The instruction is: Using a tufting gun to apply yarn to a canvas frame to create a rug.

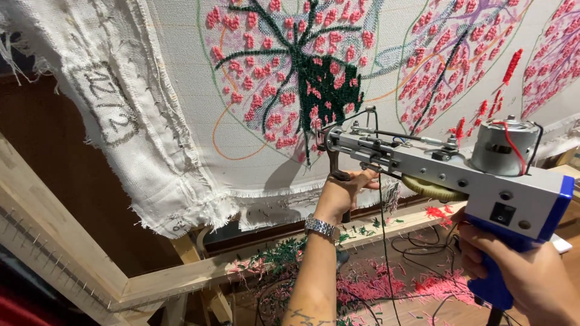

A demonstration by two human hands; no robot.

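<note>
Gripping the tufting gun (pixel 447 163), we press its needle tip against the stretched white cloth (pixel 181 96), at the lower edge of the dark green and pink tufted flower (pixel 296 66). Our left hand (pixel 344 190) closes around the front handle; our right hand (pixel 525 268) clasps the blue rear grip. Beneath, yarn scraps (pixel 386 284) litter the floor past the wooden frame (pixel 72 241).

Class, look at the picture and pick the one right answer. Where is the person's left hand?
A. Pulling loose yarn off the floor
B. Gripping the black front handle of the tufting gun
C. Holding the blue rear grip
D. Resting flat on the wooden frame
B. The left hand, with a watch on its wrist, closes round the black front handle of the tufting gun, while the right hand holds the blue rear grip.
</note>
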